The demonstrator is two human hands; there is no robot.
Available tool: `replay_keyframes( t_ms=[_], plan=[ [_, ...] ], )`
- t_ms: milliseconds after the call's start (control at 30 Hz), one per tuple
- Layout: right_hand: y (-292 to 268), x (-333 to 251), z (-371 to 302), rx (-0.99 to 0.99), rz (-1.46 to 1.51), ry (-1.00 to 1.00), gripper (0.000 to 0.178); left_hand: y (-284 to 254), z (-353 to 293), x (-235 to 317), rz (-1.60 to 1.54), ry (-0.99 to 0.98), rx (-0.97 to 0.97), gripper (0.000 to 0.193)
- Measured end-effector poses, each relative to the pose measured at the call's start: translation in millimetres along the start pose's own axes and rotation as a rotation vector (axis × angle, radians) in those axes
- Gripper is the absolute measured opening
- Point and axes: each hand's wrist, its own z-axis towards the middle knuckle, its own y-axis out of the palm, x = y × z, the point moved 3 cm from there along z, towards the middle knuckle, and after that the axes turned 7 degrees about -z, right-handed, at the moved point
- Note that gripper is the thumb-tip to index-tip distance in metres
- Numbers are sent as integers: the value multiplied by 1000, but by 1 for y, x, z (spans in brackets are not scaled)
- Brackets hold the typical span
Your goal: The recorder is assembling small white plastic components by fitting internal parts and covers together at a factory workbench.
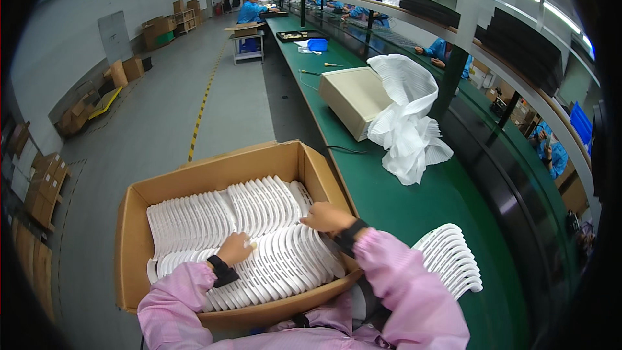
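In front of me, a brown cardboard box stands with its flaps up, packed with rows of white curved plastic pieces with small slots. My left hand is over the middle of the box, fingers curled down among the pieces; what they grip is hidden. Closer to the box's right wall, my right hand pinches the end of a white curved piece in the row. Both wrists wear black bands below pink sleeves. To the right, a stack of the same white pieces lies on the green bench.
Farther along the bench sit a beige box-shaped case, crumpled white foam wrap, a blue bin and a black tray. A dark conveyor and shelf post border it. People in blue work beyond.
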Motion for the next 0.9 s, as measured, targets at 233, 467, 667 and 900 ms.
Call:
replay_keyframes(
  t_ms=[233,467,667,900],
  plan=[
    [101,23,73,83,70,430,48,-3,-37,28,183,-6,229,47],
    [116,36,81,-106,238,463,94,-11,-42,15,148,-7,212,52],
    [116,44,84,-66,373,482,112,6,-27,4,-127,-47,212,69],
    [92,28,70,82,336,414,102,-2,-20,-19,-396,-241,210,64]
  ],
)
